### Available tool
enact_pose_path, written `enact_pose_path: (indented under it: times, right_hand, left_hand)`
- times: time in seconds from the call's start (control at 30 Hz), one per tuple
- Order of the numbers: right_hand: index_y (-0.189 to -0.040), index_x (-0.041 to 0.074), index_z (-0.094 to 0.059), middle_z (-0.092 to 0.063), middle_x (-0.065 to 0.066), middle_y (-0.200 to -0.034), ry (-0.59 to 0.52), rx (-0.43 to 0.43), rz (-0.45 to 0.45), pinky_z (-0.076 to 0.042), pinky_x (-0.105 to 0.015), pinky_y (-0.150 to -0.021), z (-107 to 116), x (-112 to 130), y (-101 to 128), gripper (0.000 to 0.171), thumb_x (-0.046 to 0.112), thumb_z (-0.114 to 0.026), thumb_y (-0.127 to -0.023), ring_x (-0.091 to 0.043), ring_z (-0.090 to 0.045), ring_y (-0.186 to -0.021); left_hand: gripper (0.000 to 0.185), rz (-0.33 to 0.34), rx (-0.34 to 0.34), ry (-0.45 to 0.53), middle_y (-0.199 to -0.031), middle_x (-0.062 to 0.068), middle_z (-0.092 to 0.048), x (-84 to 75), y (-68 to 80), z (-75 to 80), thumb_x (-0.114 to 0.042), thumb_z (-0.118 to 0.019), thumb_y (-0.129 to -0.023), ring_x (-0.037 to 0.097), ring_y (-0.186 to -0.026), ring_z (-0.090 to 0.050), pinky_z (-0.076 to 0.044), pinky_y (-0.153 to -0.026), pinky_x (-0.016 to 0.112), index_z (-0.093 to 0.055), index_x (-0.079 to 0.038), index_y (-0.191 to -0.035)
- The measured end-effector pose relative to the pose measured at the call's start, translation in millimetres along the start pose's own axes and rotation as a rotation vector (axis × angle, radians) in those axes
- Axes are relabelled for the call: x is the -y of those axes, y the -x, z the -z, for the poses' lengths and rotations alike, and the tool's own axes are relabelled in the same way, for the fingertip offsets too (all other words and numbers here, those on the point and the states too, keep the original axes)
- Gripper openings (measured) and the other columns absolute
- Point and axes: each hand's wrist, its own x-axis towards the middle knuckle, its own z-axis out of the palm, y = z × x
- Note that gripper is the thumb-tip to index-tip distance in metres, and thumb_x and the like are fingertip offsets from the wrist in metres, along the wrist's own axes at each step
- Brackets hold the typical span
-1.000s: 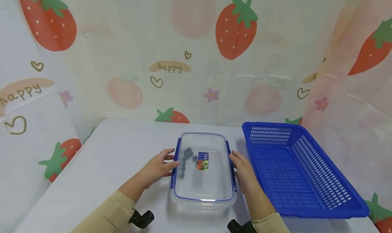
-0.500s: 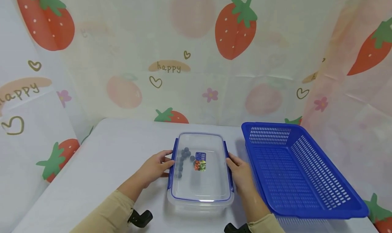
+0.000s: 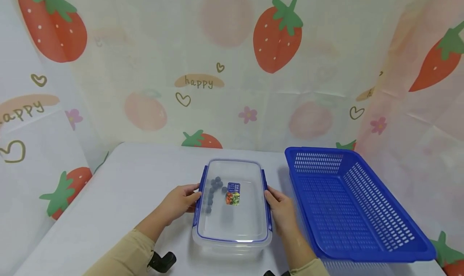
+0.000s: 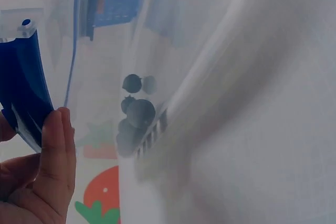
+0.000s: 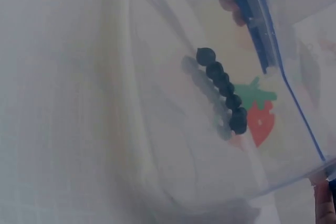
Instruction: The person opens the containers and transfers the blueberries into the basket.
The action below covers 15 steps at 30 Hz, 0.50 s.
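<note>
A clear food container [image 3: 250, 215] with a blue-rimmed lid stands lengthwise on the white table in the head view. Several blueberries [image 3: 210, 196] lie inside along its left side, and a printed label [image 3: 233, 194] sits on the lid. My left hand [image 3: 179, 203] grips the left edge; its wrist view has the fingers at the lower end of a blue side latch [image 4: 23, 82]. On the opposite edge my right hand [image 3: 282, 211] holds the container, thumb at the right latch [image 3: 268, 215] and fingers partly hidden. Through the clear wall, the right wrist view has the blueberries [image 5: 224, 84] in a row.
A large blue slotted basket [image 3: 359, 211] stands close to the right of my right hand, near the table's right edge. Behind the table [image 3: 156, 163] hangs a cloth [image 3: 203, 38] printed with strawberries.
The container has shifted a little to the left with both hands beside it. My right hand has drawn in against its right edge, and the head view has moved slightly.
</note>
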Motion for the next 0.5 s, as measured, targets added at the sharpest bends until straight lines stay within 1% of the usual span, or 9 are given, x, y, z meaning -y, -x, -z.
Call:
enact_pose_path:
  times: [0.17,0.33,0.5]
  right_hand:
    - [-0.123,-0.006,-0.054,-0.057,-0.022,-0.120,0.017,-0.012,0.012,-0.050,-0.027,-0.078,-1.4,-1.2,-1.0,0.037,0.014,-0.056,-0.091,-0.023,-0.059,-0.100]
    - [-0.123,-0.005,-0.054,-0.057,-0.021,-0.120,0.029,-0.008,0.010,-0.049,-0.031,-0.082,-1.5,-1.6,-1.5,0.037,0.013,-0.056,-0.091,-0.025,-0.058,-0.103]
    - [-0.123,-0.005,-0.054,-0.057,-0.021,-0.120,0.033,-0.004,0.008,-0.049,-0.033,-0.083,-2.1,-1.7,-2.0,0.037,0.013,-0.055,-0.091,-0.025,-0.058,-0.102]
  left_hand:
    - [0.044,-0.041,-0.005,-0.002,-0.099,0.010,-0.065,1.3,0.0,-2.1,-0.015,-0.052,-0.093,0.016,-0.072,-0.062,-0.054,-0.068,0.033,-0.043,-0.002,-0.135]
    - [0.042,-0.047,-0.018,-0.020,-0.100,0.010,-0.065,1.1,1.1,-3.0,-0.014,-0.047,-0.095,0.016,-0.074,-0.062,-0.054,-0.068,0.032,-0.044,-0.003,-0.135]
    - [0.041,-0.060,-0.011,-0.011,-0.094,0.008,-0.066,0.8,2.4,-3.0,-0.013,-0.045,-0.095,0.016,-0.075,-0.062,-0.054,-0.068,0.033,-0.044,-0.003,-0.135]
